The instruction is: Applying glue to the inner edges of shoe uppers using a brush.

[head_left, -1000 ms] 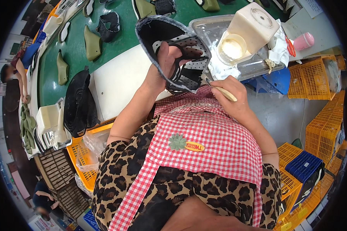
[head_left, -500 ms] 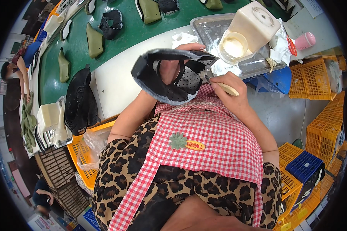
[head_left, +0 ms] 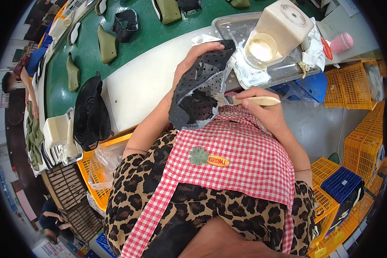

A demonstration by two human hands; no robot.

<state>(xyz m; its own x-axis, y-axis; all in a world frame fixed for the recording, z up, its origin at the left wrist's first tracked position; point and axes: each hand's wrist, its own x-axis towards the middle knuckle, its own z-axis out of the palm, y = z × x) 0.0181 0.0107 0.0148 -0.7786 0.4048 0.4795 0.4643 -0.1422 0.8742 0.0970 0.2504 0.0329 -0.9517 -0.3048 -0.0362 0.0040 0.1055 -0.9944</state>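
Note:
My left hand (head_left: 187, 64) is closed around a black shoe upper (head_left: 193, 94) with small perforations, gripping it from the far side. Its frayed grey edge faces right and toward my apron. In my closed right hand (head_left: 264, 112) is a brush (head_left: 267, 101) with a pale wooden handle. The bristles meet the edge of the upper, and whitish wet smears show along that edge. Just beyond my hands, a cup of white liquid (head_left: 260, 50) stands against a cream plastic jug (head_left: 284, 23) in a grey tray (head_left: 230, 26).
White crumpled sheets (head_left: 251, 76), red-handled scissors (head_left: 326, 48) and a pink bottle (head_left: 342, 43) lie around the tray. Green shoe lasts (head_left: 107, 44) stand on the green belt (head_left: 155, 41). Black uppers (head_left: 89, 114) lie at left. Yellow crates (head_left: 346, 88) stand at right. A co-worker (head_left: 23, 73) reaches in at far left.
The upper has been turned so its opening no longer faces me and its perforated side shows. My left hand now wraps over its far side. The right hand has shifted slightly down and right.

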